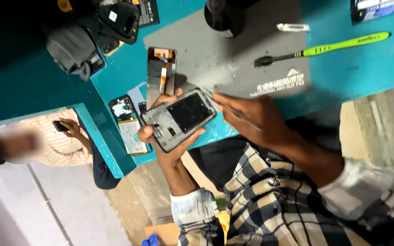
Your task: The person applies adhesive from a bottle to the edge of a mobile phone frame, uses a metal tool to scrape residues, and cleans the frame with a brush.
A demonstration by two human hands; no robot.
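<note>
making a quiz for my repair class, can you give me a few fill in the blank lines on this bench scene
1. The left hand holds an opened ____ with its back cover off.
2. The right hand holds a thin tool in its grip, tip toward the ____.
3. The brush on the grey mat has a ____ handle.
4. The bench top is ____ in colour.

Missing words: phone; phone; green; teal

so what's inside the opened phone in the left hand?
Inside the phone: a black rectangular panel filling the upper part, small parts on the grey frame below. The left hand covers its underside.
</note>
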